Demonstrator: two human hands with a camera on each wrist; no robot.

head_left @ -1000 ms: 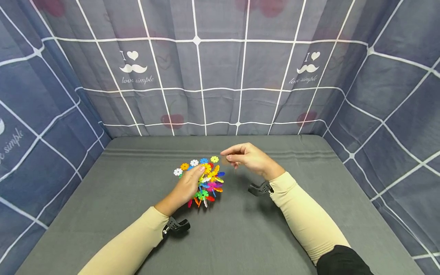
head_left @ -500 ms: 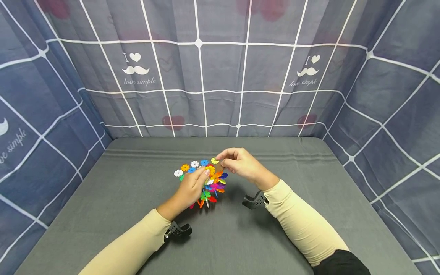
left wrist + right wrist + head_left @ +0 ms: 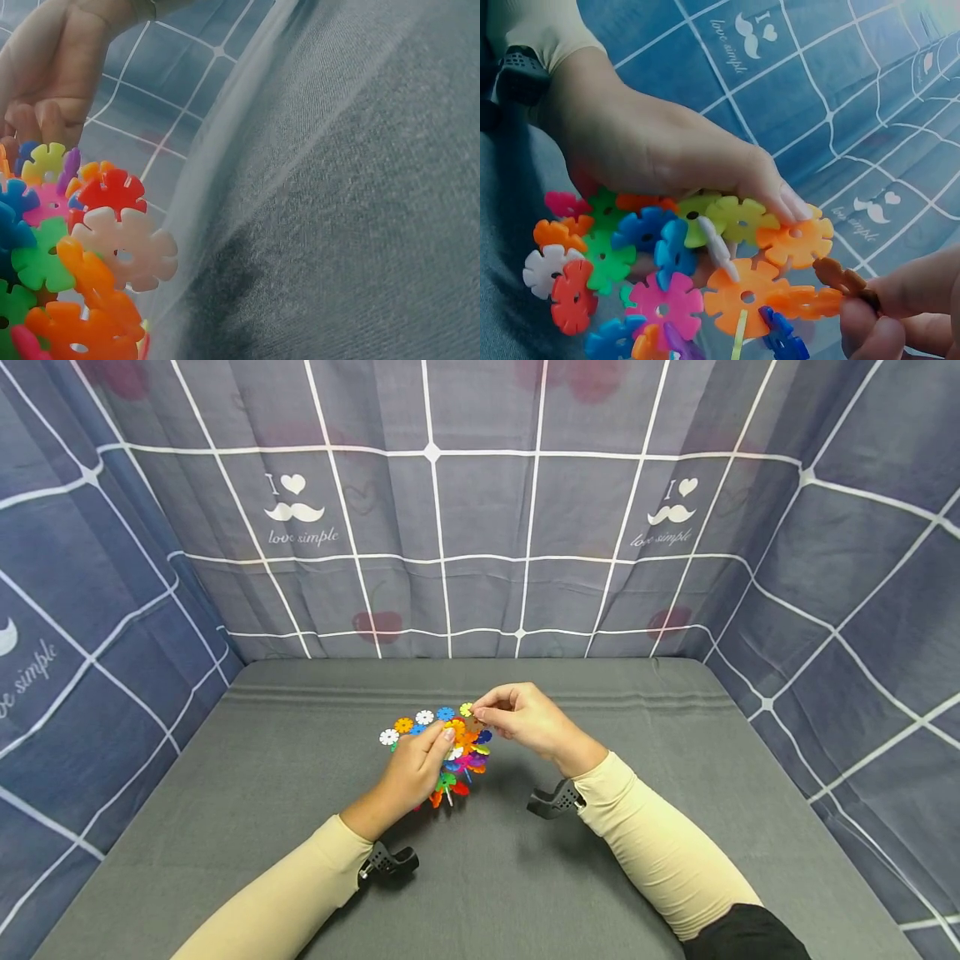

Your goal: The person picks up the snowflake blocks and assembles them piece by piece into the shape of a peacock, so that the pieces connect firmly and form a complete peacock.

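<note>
My left hand (image 3: 408, 777) grips a cluster of interlocked flower-shaped plastic discs (image 3: 452, 767) in many colours, above the table. In the right wrist view the left thumb lies along the cluster's top, by an orange disc (image 3: 795, 236). My right hand (image 3: 538, 727) pinches a brown flower disc (image 3: 841, 276) between thumb and fingertips. That brown disc is at the cluster's edge, close to an orange disc (image 3: 806, 300); whether they are joined I cannot tell. The left wrist view shows the cluster's other side, with a pale pink disc (image 3: 127, 247). The left fingers are mostly hidden behind the discs.
A grey cloth-covered table (image 3: 480, 885) lies under both hands. Grey-blue checked curtains (image 3: 480, 510) enclose its back and sides. Dark wrist mounts (image 3: 555, 799) hang below both wrists.
My right hand has moved left and slightly down, bringing the brown disc from beside the cluster to its edge. The left hand and cluster have shifted slightly right.
</note>
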